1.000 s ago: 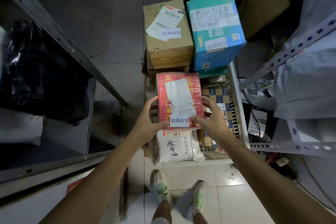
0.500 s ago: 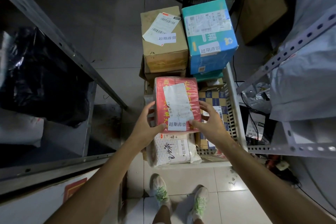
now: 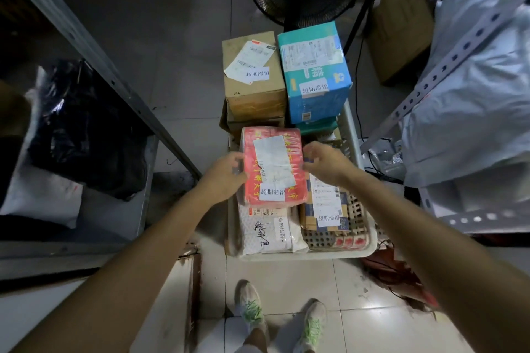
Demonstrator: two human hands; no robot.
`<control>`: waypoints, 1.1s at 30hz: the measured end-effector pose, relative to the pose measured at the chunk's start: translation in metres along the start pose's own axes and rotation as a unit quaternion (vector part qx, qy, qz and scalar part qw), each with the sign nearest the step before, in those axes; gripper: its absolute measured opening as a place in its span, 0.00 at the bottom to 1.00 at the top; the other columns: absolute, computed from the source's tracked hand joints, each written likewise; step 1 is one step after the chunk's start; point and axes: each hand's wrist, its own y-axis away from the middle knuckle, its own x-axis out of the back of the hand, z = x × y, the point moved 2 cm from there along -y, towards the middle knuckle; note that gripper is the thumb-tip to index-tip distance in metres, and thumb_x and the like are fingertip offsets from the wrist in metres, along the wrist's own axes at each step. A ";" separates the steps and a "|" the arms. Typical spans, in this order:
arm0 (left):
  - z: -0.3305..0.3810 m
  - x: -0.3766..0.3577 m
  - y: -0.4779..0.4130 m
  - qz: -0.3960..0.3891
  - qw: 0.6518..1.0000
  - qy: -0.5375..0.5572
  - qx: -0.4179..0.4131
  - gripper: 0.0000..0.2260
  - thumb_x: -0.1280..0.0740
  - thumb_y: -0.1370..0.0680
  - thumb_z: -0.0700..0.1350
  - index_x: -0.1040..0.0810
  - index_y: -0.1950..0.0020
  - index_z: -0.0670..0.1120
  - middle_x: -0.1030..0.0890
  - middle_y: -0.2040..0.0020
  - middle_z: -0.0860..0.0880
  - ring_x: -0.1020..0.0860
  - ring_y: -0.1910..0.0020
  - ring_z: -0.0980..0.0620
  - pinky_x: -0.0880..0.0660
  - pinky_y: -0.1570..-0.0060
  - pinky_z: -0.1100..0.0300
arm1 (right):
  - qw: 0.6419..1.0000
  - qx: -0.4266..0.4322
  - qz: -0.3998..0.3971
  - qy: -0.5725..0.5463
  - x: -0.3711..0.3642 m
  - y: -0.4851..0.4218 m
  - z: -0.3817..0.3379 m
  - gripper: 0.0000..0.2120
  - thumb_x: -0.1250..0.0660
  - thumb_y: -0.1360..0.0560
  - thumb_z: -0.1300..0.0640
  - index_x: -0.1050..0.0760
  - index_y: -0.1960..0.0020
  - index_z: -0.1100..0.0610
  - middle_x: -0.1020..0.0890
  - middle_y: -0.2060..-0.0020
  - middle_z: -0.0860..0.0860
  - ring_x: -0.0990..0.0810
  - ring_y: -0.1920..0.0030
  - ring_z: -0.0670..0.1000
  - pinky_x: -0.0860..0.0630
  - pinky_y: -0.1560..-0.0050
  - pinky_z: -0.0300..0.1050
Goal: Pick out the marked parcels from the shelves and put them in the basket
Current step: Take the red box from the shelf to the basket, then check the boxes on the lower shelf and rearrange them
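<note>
Lying atop basket (image 3: 358, 252) load: red parcel (image 3: 272, 166), white labels; left hand (image 3: 226, 175), right hand (image 3: 327, 160) fingers (image 3: 308, 156) at edges, grip unclear.

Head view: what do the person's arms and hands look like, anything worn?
Left arm and right arm are bare, with no sleeves in view. Left hand and right hand show no gloves, watch or rings, though both are blurred.
</note>
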 end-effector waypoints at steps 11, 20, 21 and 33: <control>0.068 0.087 0.056 0.095 0.984 -0.150 -0.015 0.22 0.33 0.21 0.50 0.31 0.27 0.53 0.24 0.33 0.47 0.24 0.40 0.47 0.25 0.44 0.53 | 0.975 0.104 0.043 0.193 0.076 0.034 -0.086 0.21 0.31 0.23 0.50 0.30 0.32 0.52 0.23 0.36 0.54 0.24 0.38 0.56 0.24 0.39 0.53; 0.108 0.146 0.150 0.250 0.956 -0.136 0.071 0.20 0.34 0.20 0.53 0.29 0.29 0.50 0.23 0.36 0.45 0.23 0.42 0.45 0.27 0.48 0.56 | 0.930 0.282 0.037 0.234 0.102 0.053 -0.191 0.24 0.29 0.25 0.49 0.28 0.31 0.54 0.22 0.37 0.57 0.22 0.40 0.59 0.25 0.40 0.50; 0.109 0.148 0.167 0.270 0.948 -0.139 0.091 0.19 0.34 0.20 0.54 0.29 0.30 0.52 0.23 0.37 0.46 0.23 0.44 0.46 0.26 0.48 0.54 | 0.921 0.304 0.023 0.243 0.100 0.060 -0.201 0.25 0.29 0.24 0.48 0.29 0.31 0.53 0.22 0.37 0.57 0.22 0.40 0.59 0.25 0.40 0.51; 0.037 0.072 0.485 0.466 0.810 -0.049 0.353 0.20 0.33 0.22 0.54 0.29 0.31 0.52 0.21 0.38 0.47 0.23 0.39 0.45 0.26 0.38 0.51 | 0.737 0.570 -0.116 0.345 -0.006 0.240 -0.300 0.19 0.33 0.22 0.48 0.28 0.35 0.55 0.23 0.39 0.54 0.24 0.38 0.59 0.27 0.42 0.47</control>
